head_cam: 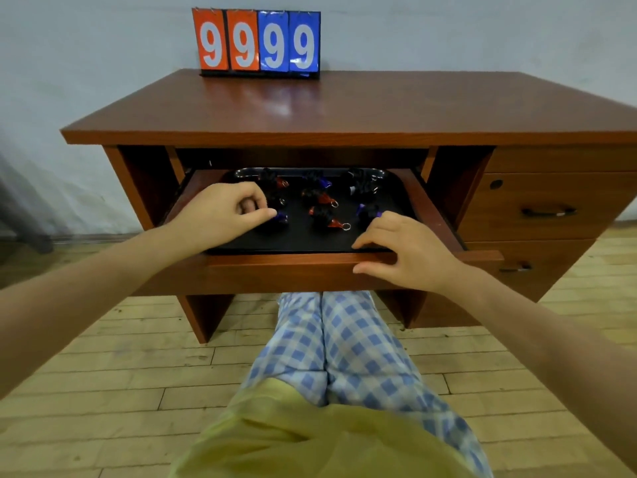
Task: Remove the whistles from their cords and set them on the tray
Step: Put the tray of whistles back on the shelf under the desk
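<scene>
1. The counter [344, 105] has its pull-out shelf [303, 267] drawn out, bearing the black tray [303, 239]
2. Corded whistles [325, 219] lie on it; none looks detached yet
3. Left hand [220, 208] pinches a blue one; right hand [410, 250] rests with relaxed fingers on the shelf edge; next, unclipping likely needs both

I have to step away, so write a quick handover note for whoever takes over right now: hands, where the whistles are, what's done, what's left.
Left hand: fingers curled, pinching at a purple whistle at the tray's left side.
Right hand: fingers resting on the pulled-out shelf's front edge, holding nothing.
Whistles: red and purple ones, bundled with black cords, lie across the black tray on the shelf.
Done: none visibly freed.
Left: detach each whistle and set it on the tray.
</scene>
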`<state>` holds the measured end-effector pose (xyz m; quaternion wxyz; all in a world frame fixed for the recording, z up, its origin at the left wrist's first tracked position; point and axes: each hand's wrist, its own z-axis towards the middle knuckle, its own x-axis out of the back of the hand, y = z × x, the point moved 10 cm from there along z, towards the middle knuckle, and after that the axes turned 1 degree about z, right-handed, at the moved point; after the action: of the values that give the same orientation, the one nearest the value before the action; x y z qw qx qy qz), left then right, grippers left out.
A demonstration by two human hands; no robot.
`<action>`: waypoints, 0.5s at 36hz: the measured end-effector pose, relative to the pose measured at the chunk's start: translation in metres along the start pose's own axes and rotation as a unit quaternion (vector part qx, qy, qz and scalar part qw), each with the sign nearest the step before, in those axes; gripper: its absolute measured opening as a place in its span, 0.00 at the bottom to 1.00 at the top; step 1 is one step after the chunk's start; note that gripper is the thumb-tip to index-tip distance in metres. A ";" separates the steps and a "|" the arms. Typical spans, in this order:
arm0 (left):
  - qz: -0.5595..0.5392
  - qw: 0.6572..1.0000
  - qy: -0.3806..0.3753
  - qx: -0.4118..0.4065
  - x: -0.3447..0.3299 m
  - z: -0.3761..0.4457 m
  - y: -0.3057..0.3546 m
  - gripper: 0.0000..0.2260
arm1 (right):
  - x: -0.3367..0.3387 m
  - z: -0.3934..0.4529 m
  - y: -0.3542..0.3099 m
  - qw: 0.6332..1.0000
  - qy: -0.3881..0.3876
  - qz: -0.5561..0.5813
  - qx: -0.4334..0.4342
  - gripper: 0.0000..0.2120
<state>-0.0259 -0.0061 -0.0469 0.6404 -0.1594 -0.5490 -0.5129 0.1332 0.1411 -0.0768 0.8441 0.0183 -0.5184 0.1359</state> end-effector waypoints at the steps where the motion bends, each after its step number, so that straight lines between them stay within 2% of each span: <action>1: -0.001 1.000 -0.005 0.014 -0.001 -0.001 -0.004 0.08 | -0.002 0.004 0.007 1.000 -0.003 0.011 -0.015 0.22; 6: 0.073 0.996 -0.018 0.056 -0.010 -0.003 -0.028 0.13 | -0.008 0.021 0.036 0.997 0.048 -0.001 -0.066 0.18; 12: 0.073 0.991 0.057 0.093 -0.015 0.013 -0.051 0.14 | -0.021 0.039 0.072 0.980 0.140 -0.013 -0.143 0.13; 15: 0.078 0.988 0.083 0.108 -0.017 0.029 -0.056 0.13 | -0.022 0.036 0.085 0.951 0.212 0.009 -0.225 0.11; 18: 0.112 0.984 0.103 0.094 -0.017 0.040 -0.057 0.14 | -0.027 0.025 0.101 0.900 0.250 0.036 -0.355 0.13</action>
<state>-0.0923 0.0087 -0.0686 0.7592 -0.1052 -0.5045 -0.3976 0.0748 0.2283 -0.0997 0.8909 -0.3362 -0.3042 -0.0268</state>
